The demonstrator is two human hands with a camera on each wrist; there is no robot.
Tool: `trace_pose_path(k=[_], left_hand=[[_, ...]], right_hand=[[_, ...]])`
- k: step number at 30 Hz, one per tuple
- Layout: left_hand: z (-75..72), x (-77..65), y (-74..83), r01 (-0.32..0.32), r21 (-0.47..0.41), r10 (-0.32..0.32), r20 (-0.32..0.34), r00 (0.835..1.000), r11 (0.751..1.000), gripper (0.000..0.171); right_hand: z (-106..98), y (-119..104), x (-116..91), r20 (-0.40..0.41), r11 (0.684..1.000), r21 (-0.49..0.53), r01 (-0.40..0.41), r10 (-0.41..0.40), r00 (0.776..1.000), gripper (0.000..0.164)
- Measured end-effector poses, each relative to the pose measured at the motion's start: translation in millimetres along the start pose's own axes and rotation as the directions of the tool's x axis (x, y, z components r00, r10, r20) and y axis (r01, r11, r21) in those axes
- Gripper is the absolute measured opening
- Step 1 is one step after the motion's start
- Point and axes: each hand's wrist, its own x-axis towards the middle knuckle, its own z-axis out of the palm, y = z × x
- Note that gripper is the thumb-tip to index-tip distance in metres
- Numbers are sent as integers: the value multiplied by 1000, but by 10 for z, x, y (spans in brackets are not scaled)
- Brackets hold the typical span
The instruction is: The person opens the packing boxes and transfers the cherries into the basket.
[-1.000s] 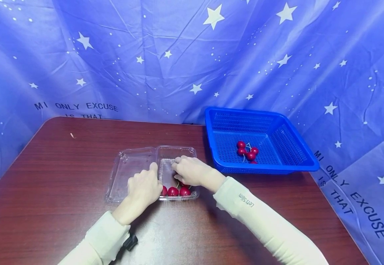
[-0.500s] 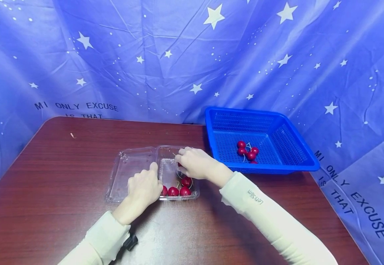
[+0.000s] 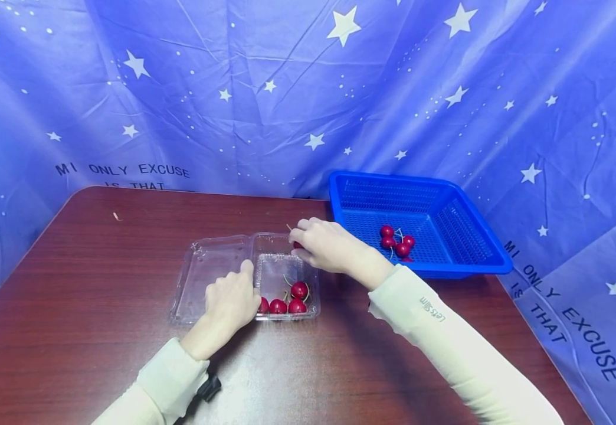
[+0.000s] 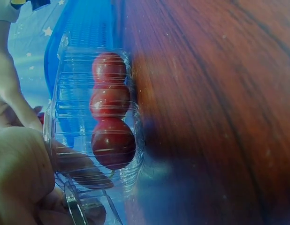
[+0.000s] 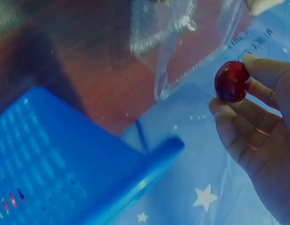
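Note:
A clear plastic clamshell box (image 3: pixel 273 271) lies on the table with its lid (image 3: pixel 209 265) folded out to the left. Several red cherries (image 4: pixel 113 143) sit along its near wall, and another cherry (image 3: pixel 299 290) lies just behind them. My left hand (image 3: pixel 232 300) grips the box at the edge between lid and base, fingers curled over it in the left wrist view. Above the back right corner of the box, my right hand (image 3: pixel 329 242) pinches a single cherry (image 5: pixel 232 82) between thumb and fingers. Its stem pokes out to the left in the head view.
A blue plastic basket (image 3: pixel 446 230) stands to the right of the box, holding several stemmed cherries (image 3: pixel 402 250). A small pale scrap (image 3: pixel 117 217) lies at the table's back left. A blue star-patterned curtain (image 3: pixel 265 118) hangs behind the table (image 3: pixel 74 283).
My right hand has lifted the cherry out of the box, moving back and to the right, which uncovers the cherries near the front right corner. My left hand has stayed in place.

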Motion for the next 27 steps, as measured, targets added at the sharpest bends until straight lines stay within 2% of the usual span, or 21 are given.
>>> trace_pose_path(k=[9,17,27], left_hand=[[3,2,7,2,9,-2,3,1000,1000,21],[9,-1,2,-1,2,1,10,1000,1000,20],[11,1,-1,-2,1,2,-4,1000,1000,21]], right_hand=[[-181,181,-84,-40,996,46,-74,76,996,18],[-340,382,-173,-29,984,81,-158,161,987,22],[-403,651,-306,-48,970,79,-229,233,971,23]])
